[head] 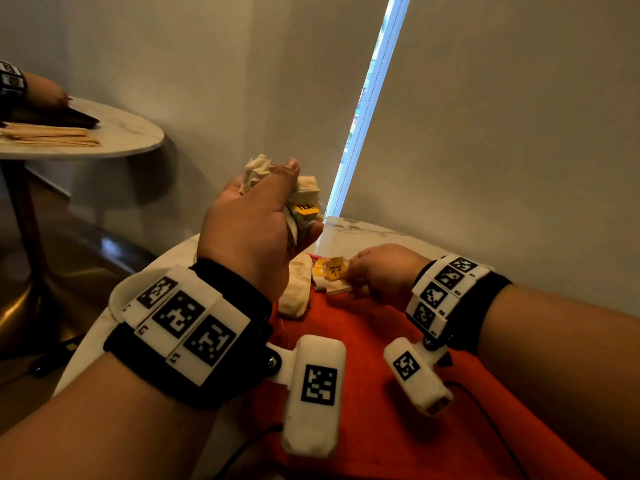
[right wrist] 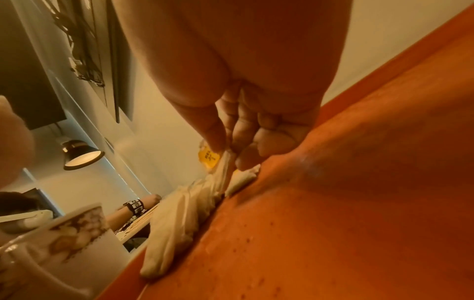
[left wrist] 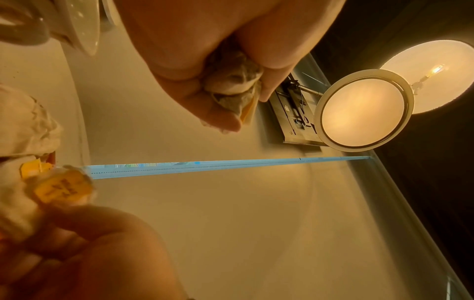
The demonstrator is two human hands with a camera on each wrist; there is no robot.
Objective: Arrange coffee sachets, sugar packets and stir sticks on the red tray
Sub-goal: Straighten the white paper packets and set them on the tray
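Observation:
My left hand (head: pixel 270 209) is raised above the table and grips a crumpled bunch of pale sachets (head: pixel 306 199) with a yellow tag; the same bunch (left wrist: pixel 233 85) shows between its fingers in the left wrist view. My right hand (head: pixel 374 271) is low over the far end of the red tray (head: pixel 381 393) and pinches a pale sachet with a yellow tag (head: pixel 334 270), whose lower end touches the tray (right wrist: pixel 359 203). The thumb and fingers (right wrist: pixel 231 134) close on its top edge. Another pale sachet (head: pixel 296 289) lies along the tray's far left edge.
The tray sits on a round white marble table (head: pixel 363 230) against a wall with a window blind. A patterned white cup (right wrist: pixel 64 239) stands near the tray. Another person's arm (head: pixel 38 88) rests on a second round table (head: pixel 114 133) at the left, by a stack of wooden sticks (head: pixel 52 135).

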